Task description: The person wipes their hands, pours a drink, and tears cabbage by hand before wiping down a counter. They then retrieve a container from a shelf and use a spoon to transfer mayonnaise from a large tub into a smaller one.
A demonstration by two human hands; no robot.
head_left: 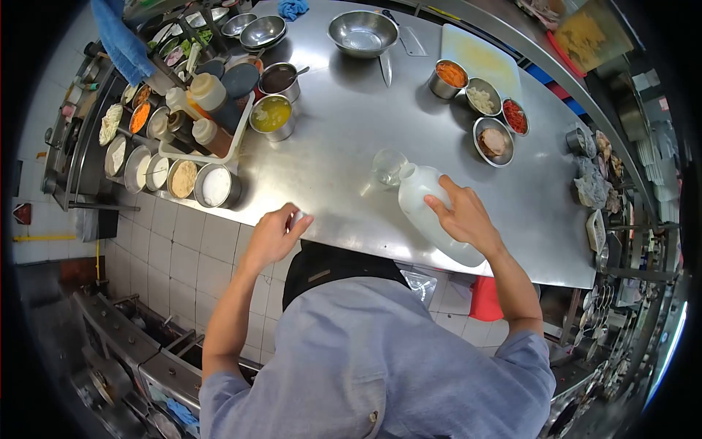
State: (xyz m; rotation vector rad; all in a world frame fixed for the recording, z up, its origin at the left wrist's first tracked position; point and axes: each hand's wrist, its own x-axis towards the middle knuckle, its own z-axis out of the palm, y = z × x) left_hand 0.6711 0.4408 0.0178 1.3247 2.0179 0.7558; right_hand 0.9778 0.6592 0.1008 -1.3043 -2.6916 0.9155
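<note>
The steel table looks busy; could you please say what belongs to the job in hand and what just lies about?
Seemingly in use: white bottle (right hand); small white object (left hand); clear container.
Probably idle: knife; cleaver; cutting board.

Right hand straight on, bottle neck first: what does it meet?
Probably the clear container at the neck of the white bottle in the right hand; depth is unclear, so the neck might pass above it.

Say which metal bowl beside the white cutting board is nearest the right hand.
The round silver metal bowl holding a pale brownish lump; those with orange shreds, white pieces and red shreds sit farther off.
</note>
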